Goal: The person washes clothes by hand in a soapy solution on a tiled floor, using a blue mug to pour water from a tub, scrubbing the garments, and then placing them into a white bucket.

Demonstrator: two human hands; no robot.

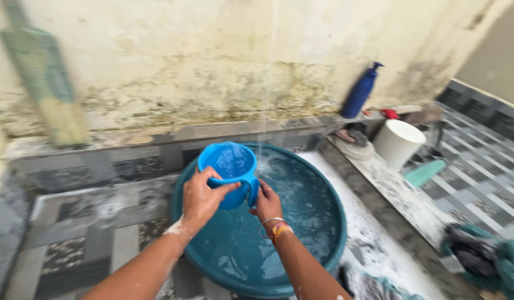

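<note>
A bright blue plastic jug (230,166) with a handle is held above a large round teal basin (329,244) that has soapy water in it. My left hand (201,197) wraps around the jug's left side. My right hand (266,203) grips the jug's handle; bangles sit on that wrist. A thin stream of water falls from above into the basin just right of the jug. Soap suds cling to my left forearm.
A dark blue pump bottle (361,91) leans on the stained wall at the back right. A white bucket (398,143) stands beside a raised stone kerb (390,189). Foam lies right of the basin. A pile of green cloth (490,264) rests at far right on tiled floor.
</note>
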